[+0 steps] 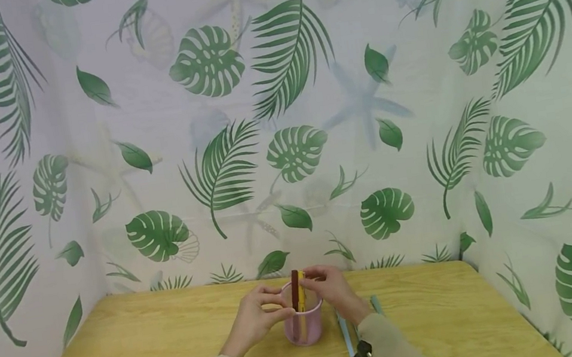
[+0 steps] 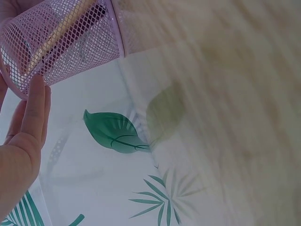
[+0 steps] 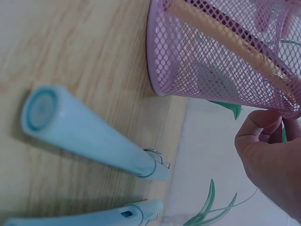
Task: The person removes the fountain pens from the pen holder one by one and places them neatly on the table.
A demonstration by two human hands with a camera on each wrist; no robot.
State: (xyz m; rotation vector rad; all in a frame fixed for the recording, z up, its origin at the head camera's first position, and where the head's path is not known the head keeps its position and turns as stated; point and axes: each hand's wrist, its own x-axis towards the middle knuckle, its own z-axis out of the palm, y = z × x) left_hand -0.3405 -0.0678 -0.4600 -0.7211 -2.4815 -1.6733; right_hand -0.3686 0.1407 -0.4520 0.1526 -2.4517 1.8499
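A pink mesh pen cup [image 1: 304,330] stands on the table between the two hands. My left hand [image 1: 258,316] holds it near the rim from the left, fingers behind and thumb in front; in the left wrist view, fingertips touch the mesh cup [image 2: 89,44]. At the rim's right side, my right hand [image 1: 335,290] pinches the upper end of a yellow pen [image 1: 301,297], whose lower part is inside the cup. A dark red pen [image 1: 295,290] stands beside it in the cup. Through the mesh, the right wrist view shows the yellow pen [image 3: 225,33] leaning.
Light blue pens lie on the table right of the cup; the right wrist view shows one blue pen [image 3: 94,132] close up and another blue pen [image 3: 80,219] below it. The wooden table [image 1: 175,326] ends at a leaf-patterned curtain [image 1: 230,167].
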